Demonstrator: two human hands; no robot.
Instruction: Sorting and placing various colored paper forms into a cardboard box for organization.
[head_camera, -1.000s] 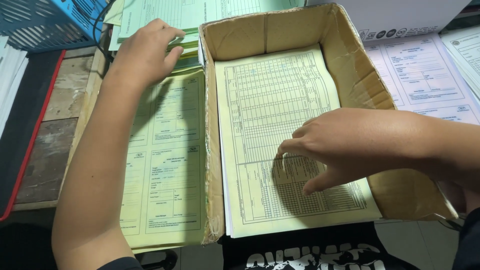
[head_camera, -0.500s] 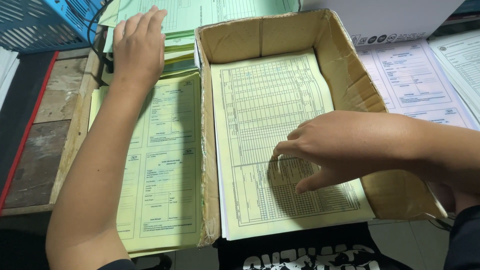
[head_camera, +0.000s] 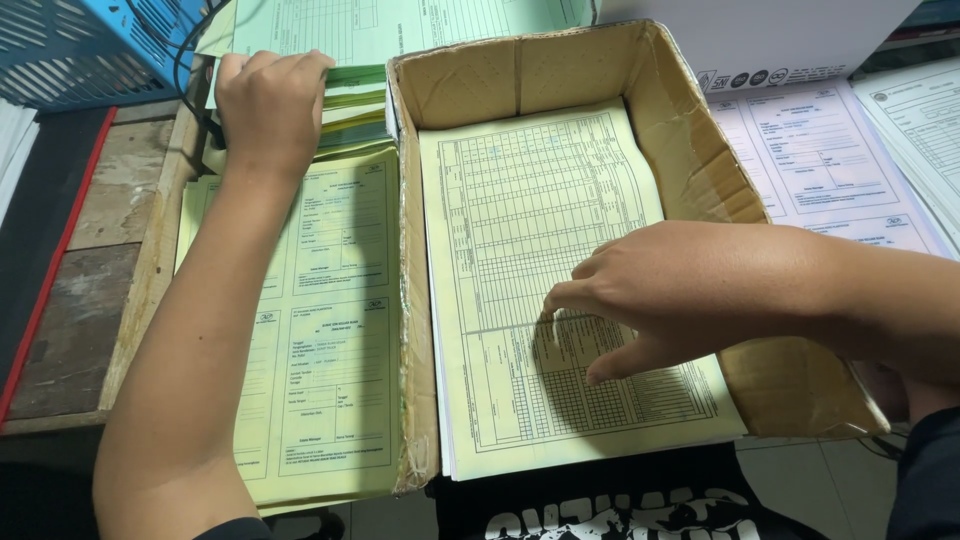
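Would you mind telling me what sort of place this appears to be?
Probably an office or records desk: a cardboard box of yellow printed forms, pink forms alongside, and a blue plastic basket.

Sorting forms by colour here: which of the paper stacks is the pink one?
The pink forms lie right of the cardboard box, untouched by either hand; the stacks inside the box and left of it are yellow.

Looks like an office: printed yellow forms (head_camera: 320, 330) stacked on a wooden counter (head_camera: 110, 250), pink forms (head_camera: 820, 160) at two o'clock, blue filing basket (head_camera: 80, 50) at ten.
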